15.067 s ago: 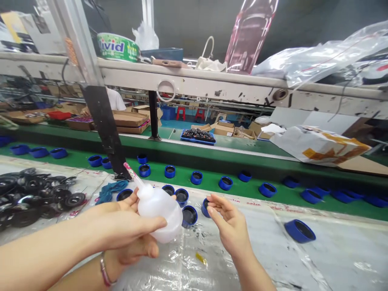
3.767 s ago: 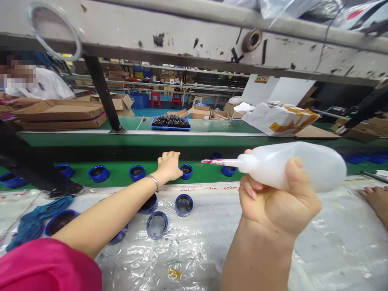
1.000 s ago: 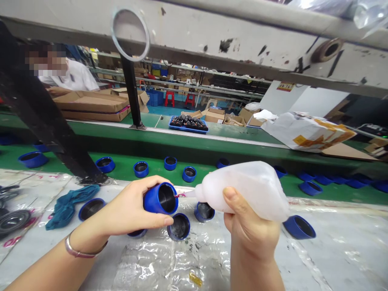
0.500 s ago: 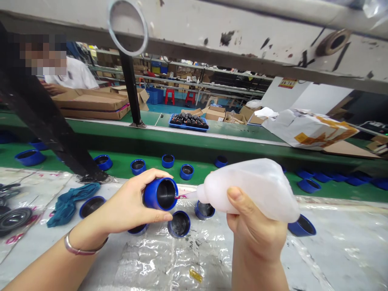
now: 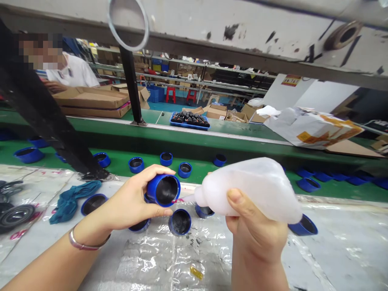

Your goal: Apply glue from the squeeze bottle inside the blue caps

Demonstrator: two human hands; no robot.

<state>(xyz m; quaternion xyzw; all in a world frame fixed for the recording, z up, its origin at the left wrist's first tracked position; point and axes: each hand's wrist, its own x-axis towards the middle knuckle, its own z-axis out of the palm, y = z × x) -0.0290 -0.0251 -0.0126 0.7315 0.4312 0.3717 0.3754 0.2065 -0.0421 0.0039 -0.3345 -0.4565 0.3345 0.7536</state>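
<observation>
1. The left hand (image 5: 129, 200), a metal bangle (image 5: 87, 243) at its wrist, was closed around a blue cap (image 5: 163, 190), with the fingers wrapped over its side and its dark mouth tilted up toward the camera.
2. The right hand (image 5: 256, 238) was clamped on a translucent squeeze bottle (image 5: 251, 192), thumb pressed to its flank. The bottle lay at 3 o'clock from the blue cap, its narrow nozzle (image 5: 186, 199) pointed at the rim; whether contact was made could not be told.
3. The step in hand was judged to be the nozzle's work at that rim, and a steady, matched hold by both hands was judged to be called for.
4. Loose caps lay just below on a transparent plastic sheet (image 5: 169, 258). A cap (image 5: 180, 222) at 6 o'clock and another (image 5: 203, 211) at 5 o'clock were close under the nozzle and limited any lowering of the hands.
5. A teal cloth (image 5: 74, 202) was seen at 9 o'clock, with black rings (image 5: 15, 216) beyond it.
6. Farther off, more caps stood on a green conveyor belt (image 5: 200, 169).
7. Farthest, a blue tray (image 5: 189, 120) of dark parts, cardboard boxes (image 5: 91, 99) and a co-worker (image 5: 72, 70) were seen at 11 to 12 o'clock.
</observation>
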